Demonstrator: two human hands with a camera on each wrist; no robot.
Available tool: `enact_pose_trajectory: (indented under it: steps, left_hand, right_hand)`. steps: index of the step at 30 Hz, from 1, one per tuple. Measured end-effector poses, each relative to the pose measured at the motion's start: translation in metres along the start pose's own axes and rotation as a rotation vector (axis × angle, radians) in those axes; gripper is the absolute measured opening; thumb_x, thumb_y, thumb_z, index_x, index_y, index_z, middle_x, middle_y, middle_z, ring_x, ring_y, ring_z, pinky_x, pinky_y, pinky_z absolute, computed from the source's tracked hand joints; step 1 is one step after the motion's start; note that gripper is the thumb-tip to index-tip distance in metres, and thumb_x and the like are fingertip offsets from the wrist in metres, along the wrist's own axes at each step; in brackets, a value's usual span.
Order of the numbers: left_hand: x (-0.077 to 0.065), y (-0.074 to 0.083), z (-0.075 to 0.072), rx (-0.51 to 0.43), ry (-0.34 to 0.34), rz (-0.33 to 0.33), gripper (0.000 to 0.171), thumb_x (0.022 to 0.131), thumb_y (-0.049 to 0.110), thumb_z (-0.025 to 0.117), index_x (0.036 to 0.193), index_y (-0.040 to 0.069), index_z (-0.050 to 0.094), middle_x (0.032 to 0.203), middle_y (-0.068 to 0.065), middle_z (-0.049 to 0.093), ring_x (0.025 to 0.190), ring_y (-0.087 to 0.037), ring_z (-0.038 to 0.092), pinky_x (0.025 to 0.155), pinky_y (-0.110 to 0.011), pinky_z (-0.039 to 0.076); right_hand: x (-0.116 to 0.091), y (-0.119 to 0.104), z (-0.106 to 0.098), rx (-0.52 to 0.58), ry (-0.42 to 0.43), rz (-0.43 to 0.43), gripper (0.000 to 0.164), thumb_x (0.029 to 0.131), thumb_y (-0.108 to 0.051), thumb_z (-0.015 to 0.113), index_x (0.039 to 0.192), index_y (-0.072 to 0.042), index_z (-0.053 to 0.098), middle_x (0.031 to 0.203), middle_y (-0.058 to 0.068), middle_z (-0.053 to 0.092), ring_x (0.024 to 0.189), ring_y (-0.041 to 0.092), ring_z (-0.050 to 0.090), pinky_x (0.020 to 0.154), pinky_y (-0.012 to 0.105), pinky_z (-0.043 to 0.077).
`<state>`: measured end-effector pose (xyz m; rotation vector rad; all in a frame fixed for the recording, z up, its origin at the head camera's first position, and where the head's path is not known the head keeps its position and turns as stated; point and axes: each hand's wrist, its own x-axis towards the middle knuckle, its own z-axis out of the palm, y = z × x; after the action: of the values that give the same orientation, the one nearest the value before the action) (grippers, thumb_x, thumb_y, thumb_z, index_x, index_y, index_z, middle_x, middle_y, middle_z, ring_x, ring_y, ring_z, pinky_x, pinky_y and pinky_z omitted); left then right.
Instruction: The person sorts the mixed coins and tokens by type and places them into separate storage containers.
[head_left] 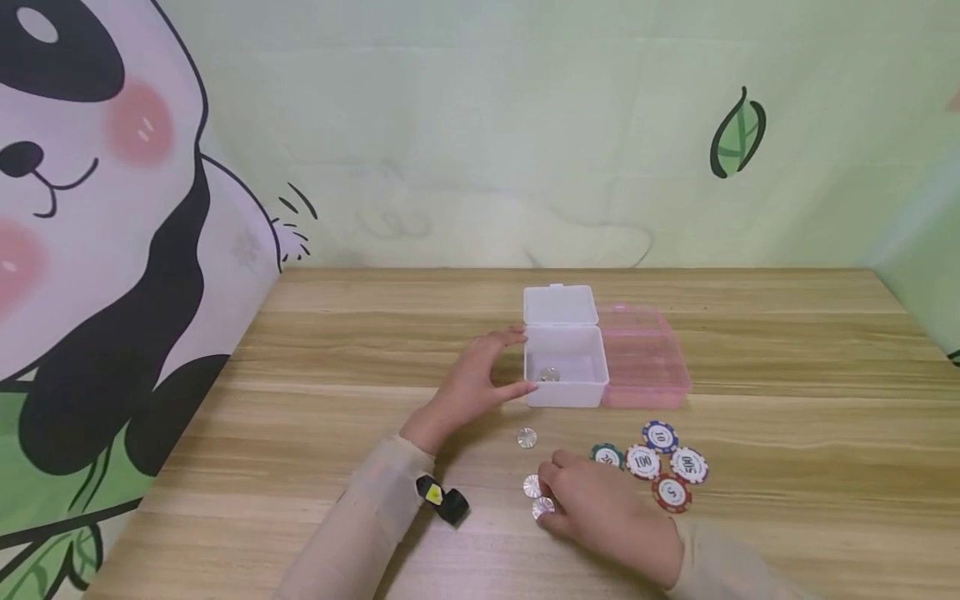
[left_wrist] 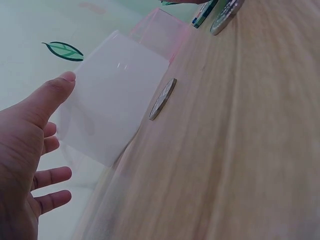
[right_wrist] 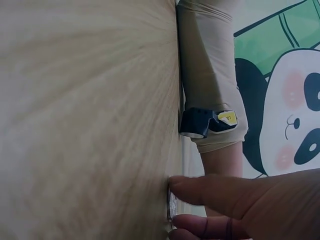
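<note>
A small white box (head_left: 566,395) stands with its lid (head_left: 559,305) tipped back, and one silver coin (head_left: 550,375) lies inside. My left hand (head_left: 472,379) spans the box's left side, thumb at the front rim and fingertips near the back corner. Its thumb (left_wrist: 57,90) lies straight along the box edge in the left wrist view. At the near side, my right hand (head_left: 607,508) pinches a silver coin (head_left: 543,508) low at the table between thumb and fingers. Another silver coin (head_left: 532,486) lies beside those fingers, and a third coin (head_left: 527,437) is just in front of the box.
Right of the white box sits a pink see-through case (head_left: 645,354). Several poker chips cluster beyond my right hand, among them a white chip (head_left: 643,462) and a red chip (head_left: 671,492). A black strap-on device (head_left: 450,504) sits on the left sleeve. A panda-print wall hanging (head_left: 112,208) borders the table.
</note>
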<state>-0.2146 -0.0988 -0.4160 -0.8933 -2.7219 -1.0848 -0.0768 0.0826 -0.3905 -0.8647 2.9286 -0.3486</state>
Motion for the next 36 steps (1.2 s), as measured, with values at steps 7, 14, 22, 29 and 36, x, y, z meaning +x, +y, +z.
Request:
enact_pose_trajectory:
  steps: [7,14,22,29,36]
  left_hand:
    - [0.0003,-0.0006,0.0005,0.009,-0.003,-0.001,0.067,0.080,0.037,0.076,0.137,0.012,0.049,0.150,-0.005,0.044,0.138,-0.027,0.041,0.117,-0.047,0.030]
    - [0.0000,0.0003,-0.0001,0.004,0.007,0.015,0.067,0.080,0.035,0.076,0.136,0.010,0.050,0.149,-0.007,0.045,0.138,-0.028,0.041,0.116,-0.048,0.030]
    - [0.0000,0.0006,-0.0001,0.011,0.004,0.005,0.067,0.080,0.035,0.076,0.136,0.010,0.050,0.149,-0.007,0.045,0.137,-0.029,0.041,0.116,-0.048,0.030]
    - [0.0005,0.0021,-0.0014,0.015,-0.001,0.007,0.068,0.080,0.035,0.076,0.136,0.009,0.049,0.149,-0.008,0.045,0.137,-0.029,0.042,0.116,-0.049,0.031]
    - [-0.0002,0.0022,-0.0016,0.004,-0.001,0.006,0.067,0.080,0.036,0.076,0.136,0.010,0.049,0.150,-0.005,0.044,0.138,-0.027,0.041,0.117,-0.047,0.029]
  right_hand:
    - [0.0009,-0.0051,-0.0015,-0.027,-0.012,0.024,0.024,0.075,-0.027,0.077,0.082,-0.010,0.062,0.078,0.000,0.057,0.066,0.014,0.055,0.054,0.030,0.049]
    - [0.0013,-0.0072,-0.0023,-0.038,-0.019,0.037,0.028,0.073,-0.029,0.078,0.084,-0.008,0.063,0.078,0.002,0.057,0.068,0.015,0.056,0.056,0.031,0.050]
    - [0.0020,-0.0094,-0.0002,-0.022,-0.012,0.049,0.032,0.074,-0.032,0.079,0.088,-0.007,0.064,0.080,0.002,0.057,0.068,0.014,0.054,0.053,0.030,0.049]
    - [0.0020,-0.0101,0.0012,-0.041,0.008,0.052,0.024,0.074,-0.025,0.077,0.081,-0.007,0.062,0.076,0.002,0.056,0.066,0.015,0.054,0.052,0.031,0.048]
    - [0.0026,-0.0104,0.0016,-0.020,-0.004,0.078,0.027,0.073,-0.026,0.080,0.080,-0.007,0.062,0.075,0.002,0.056,0.065,0.016,0.054,0.050,0.033,0.049]
